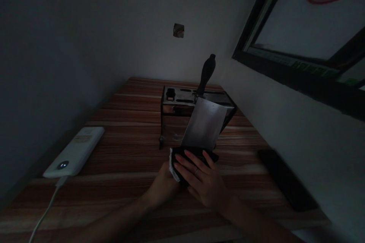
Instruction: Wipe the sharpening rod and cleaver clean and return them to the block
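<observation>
A broad metal cleaver blade (203,123) slants up away from me, its near end covered by a folded black cloth (182,152) with a white edge. My right hand (203,180), a ring on one finger, lies over the cloth with its fingers stretched across it and pressed down. From the left, my left hand (167,178) grips the cloth's underside; its fingers are mostly hidden. Just beyond the blade stands a slotted metal knife rack (185,95). A black handle (208,70) rises at the blade's far corner; whether it joins the blade or stands in the rack, I cannot tell.
A white power bank (78,150) with a lit display and a plugged-in cable (47,209) lies on the left of the wood-grain table (125,136). At the right edge rests a flat black object (285,178). Walls border the table, with a dark frame (285,70) on the right.
</observation>
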A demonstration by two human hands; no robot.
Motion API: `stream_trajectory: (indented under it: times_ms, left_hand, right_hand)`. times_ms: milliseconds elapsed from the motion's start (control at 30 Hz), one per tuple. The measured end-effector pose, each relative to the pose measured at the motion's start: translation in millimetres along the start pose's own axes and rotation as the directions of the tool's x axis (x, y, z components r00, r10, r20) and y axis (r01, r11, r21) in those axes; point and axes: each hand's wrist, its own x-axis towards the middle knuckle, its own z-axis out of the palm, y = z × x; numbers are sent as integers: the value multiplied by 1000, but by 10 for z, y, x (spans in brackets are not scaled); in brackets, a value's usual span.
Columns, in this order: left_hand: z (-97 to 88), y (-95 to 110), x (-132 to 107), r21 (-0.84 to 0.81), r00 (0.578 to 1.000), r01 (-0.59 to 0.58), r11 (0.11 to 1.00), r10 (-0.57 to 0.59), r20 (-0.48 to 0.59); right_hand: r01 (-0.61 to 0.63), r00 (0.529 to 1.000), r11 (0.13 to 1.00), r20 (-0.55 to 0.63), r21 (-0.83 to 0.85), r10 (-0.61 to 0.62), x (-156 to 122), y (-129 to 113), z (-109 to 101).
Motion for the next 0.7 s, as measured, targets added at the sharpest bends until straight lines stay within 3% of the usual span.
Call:
stream_trajectory:
  times_ms: [167, 300, 700]
  left_hand:
    - [24, -14, 20, -122, 998, 58, 991, -56, 16]
    - [37, -81, 20, -124, 987, 145, 982, -153, -54]
    - [45, -57, 23, -40, 988, 139, 989, -141, -64]
  right_hand:
    - [-24, 1000, 1000, 7, 18, 24, 26, 41, -2]
    - [-65, 997, 997, -30, 40, 66, 69, 100, -30]
    - [-124, 991, 991, -43, 40, 126, 237, 362, -190]
